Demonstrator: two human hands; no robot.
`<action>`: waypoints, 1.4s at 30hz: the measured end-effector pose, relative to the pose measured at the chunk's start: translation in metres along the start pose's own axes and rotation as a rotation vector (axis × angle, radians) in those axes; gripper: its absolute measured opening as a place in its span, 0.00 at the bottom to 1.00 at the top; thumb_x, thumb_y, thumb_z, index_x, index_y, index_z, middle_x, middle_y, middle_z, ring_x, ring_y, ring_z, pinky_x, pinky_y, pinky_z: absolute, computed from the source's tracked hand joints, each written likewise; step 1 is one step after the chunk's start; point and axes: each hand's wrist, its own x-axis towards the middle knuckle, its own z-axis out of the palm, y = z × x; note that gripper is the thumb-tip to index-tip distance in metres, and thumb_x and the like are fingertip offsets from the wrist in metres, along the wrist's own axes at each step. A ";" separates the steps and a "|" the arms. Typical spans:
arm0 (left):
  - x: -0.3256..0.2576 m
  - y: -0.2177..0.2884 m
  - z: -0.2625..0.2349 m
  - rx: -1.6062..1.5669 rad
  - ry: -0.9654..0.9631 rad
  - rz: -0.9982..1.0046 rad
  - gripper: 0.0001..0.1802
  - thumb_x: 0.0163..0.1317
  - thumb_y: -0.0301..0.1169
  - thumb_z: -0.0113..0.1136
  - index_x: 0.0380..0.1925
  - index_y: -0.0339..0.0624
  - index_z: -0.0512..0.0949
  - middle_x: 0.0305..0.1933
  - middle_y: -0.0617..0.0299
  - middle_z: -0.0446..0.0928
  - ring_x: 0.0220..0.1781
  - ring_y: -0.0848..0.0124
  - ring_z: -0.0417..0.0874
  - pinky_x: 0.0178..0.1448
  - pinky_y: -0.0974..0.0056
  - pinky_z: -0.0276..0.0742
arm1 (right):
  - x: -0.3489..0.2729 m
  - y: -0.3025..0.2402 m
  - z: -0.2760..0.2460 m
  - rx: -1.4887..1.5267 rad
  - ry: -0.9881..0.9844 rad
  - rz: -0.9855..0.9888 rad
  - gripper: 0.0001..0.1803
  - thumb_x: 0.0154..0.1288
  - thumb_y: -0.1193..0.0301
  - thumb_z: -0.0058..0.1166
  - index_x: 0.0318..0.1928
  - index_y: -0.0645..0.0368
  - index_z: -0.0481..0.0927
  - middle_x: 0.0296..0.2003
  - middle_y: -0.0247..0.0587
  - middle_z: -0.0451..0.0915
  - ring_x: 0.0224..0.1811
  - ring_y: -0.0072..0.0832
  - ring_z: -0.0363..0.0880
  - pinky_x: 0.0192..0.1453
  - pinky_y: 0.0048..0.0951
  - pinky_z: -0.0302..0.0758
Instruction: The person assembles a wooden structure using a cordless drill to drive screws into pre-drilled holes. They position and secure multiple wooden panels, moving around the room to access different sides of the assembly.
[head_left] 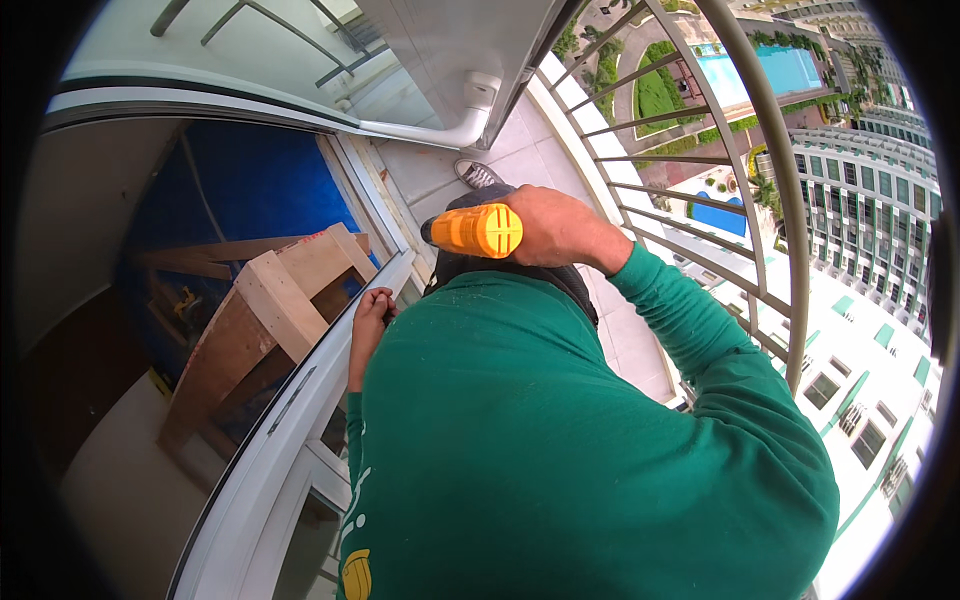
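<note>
My right hand (560, 230) is closed around a yellow-orange power drill (480, 232). The drill's rounded back end faces me and its dark nose points left, toward the doorway; my hand and body hide its grip. Lower and to the left, my left hand (371, 315) is at the inner edge of the white door frame (335, 365), its fingers bent and pressed together. Whatever they pinch is too small or hidden to make out. Between both arms, my green-sleeved torso covers much of the view.
Through the doorway at left stands a wooden frame structure (275, 300) before a blue sheet (245, 180). A metal railing (775, 180) runs along the right, with a pool and buildings far below. A white pipe (440, 132) and glass panel border the far end of the tiled floor (530, 150).
</note>
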 end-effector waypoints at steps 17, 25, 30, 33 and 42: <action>0.038 0.047 -0.027 0.170 -0.080 0.014 0.12 0.86 0.34 0.49 0.55 0.42 0.79 0.39 0.68 0.76 0.38 0.77 0.80 0.44 0.71 0.79 | -0.078 0.112 0.066 1.099 0.206 0.394 0.26 0.67 0.63 0.77 0.60 0.61 0.83 0.45 0.37 0.87 0.47 0.29 0.88 0.54 0.36 0.85; 0.048 0.006 -0.017 -0.128 0.038 -0.019 0.18 0.83 0.34 0.58 0.67 0.40 0.78 0.47 0.67 0.82 0.41 0.79 0.79 0.46 0.73 0.78 | -0.047 0.056 -0.018 0.157 0.013 0.224 0.27 0.66 0.63 0.75 0.63 0.56 0.85 0.44 0.51 0.92 0.46 0.46 0.92 0.54 0.40 0.85; 0.057 -0.042 0.000 -0.511 0.167 0.089 0.14 0.83 0.33 0.58 0.62 0.43 0.79 0.46 0.67 0.81 0.41 0.78 0.80 0.47 0.72 0.77 | 0.000 -0.006 -0.021 -0.091 -0.084 0.056 0.26 0.67 0.57 0.75 0.60 0.55 0.88 0.42 0.50 0.92 0.43 0.47 0.92 0.50 0.39 0.86; 0.063 -0.064 0.008 -0.808 0.189 0.073 0.13 0.83 0.32 0.58 0.62 0.44 0.80 0.46 0.67 0.81 0.43 0.77 0.80 0.48 0.72 0.77 | 0.051 -0.021 0.008 0.059 -0.160 -0.112 0.23 0.71 0.57 0.73 0.58 0.57 0.88 0.42 0.48 0.92 0.42 0.42 0.92 0.50 0.37 0.86; 0.122 -0.088 -0.005 -1.352 0.353 0.264 0.10 0.80 0.29 0.61 0.57 0.45 0.81 0.42 0.70 0.80 0.42 0.76 0.81 0.44 0.73 0.76 | 0.243 -0.016 0.114 0.382 -0.410 0.032 0.18 0.69 0.68 0.72 0.56 0.61 0.85 0.42 0.37 0.88 0.45 0.30 0.87 0.53 0.32 0.83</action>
